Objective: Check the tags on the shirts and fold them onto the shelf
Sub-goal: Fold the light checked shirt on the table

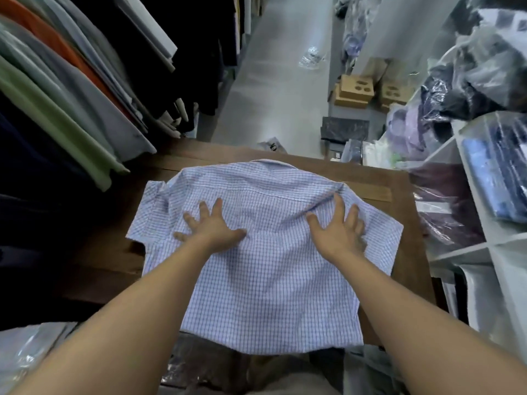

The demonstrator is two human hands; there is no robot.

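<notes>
A light blue checked short-sleeved shirt (265, 280) lies back-up and spread flat on a dark wooden table (410, 252), collar at the far side. My left hand (212, 228) presses flat on the shirt's upper left, fingers spread. My right hand (339, 230) presses flat on the upper right near the sleeve seam, fingers also spread. No tag shows. The shirt's hem hangs over the table's near edge.
A rack of hanging shirts (71, 89) crowds the left side. White shelving (484, 212) with bagged garments stands at the right. Cardboard boxes (356, 91) and plastic bags sit on the grey floor beyond the table. Bagged clothes (25, 354) lie at lower left.
</notes>
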